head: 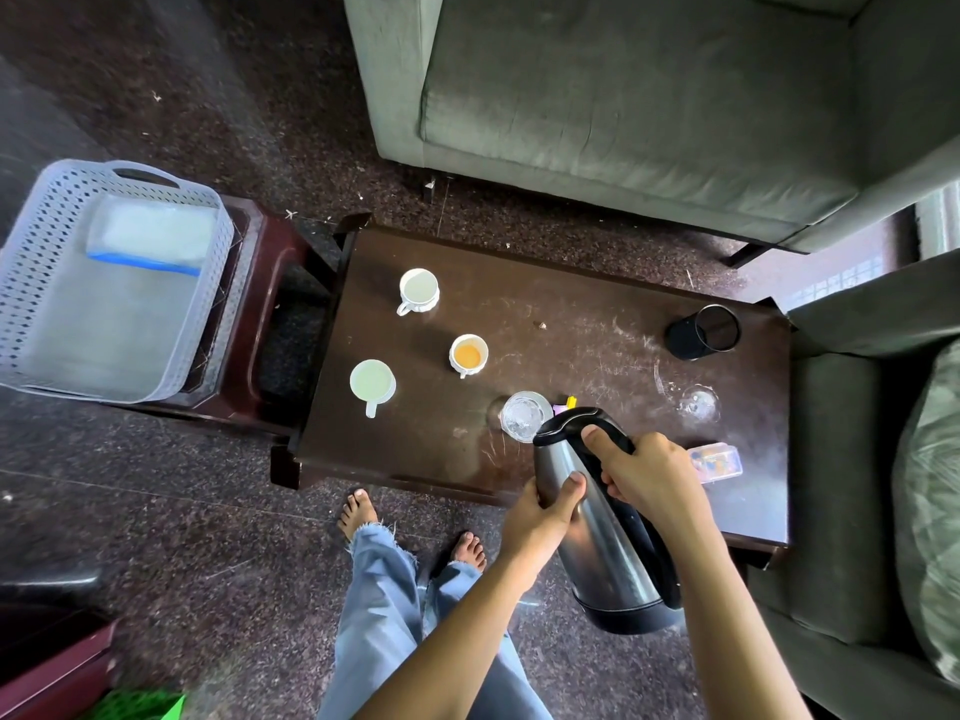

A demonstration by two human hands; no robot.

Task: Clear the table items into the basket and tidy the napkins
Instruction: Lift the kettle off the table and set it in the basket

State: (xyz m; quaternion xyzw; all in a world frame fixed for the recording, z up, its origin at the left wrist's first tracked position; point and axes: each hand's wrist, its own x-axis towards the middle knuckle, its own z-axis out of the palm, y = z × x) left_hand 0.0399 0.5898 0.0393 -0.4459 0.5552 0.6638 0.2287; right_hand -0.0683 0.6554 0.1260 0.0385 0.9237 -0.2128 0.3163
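Note:
A steel flask (597, 543) with a black lid and handle is lifted off the dark wooden table (571, 324), tilted toward me. My right hand (649, 475) grips its handle, thumb on the lid. My left hand (545, 517) clasps its body. On the table stand three white cups: one at the back (418, 290), one with orange liquid (468, 354), one at the front left (372, 383). Two clear glasses (523, 414) (699, 402), a black mesh holder (704, 332) and a small clear box (716, 463) are there too. The grey basket (31, 283) sits left on a stool, holding a napkin pack (150, 233).
A grey-green sofa (623, 106) stands behind the table and an armchair (852, 459) to its right with a cushion (930, 501). The basket rests on a dark red stool (260, 283). My bare feet and jeans (384, 589) are at the table's front edge.

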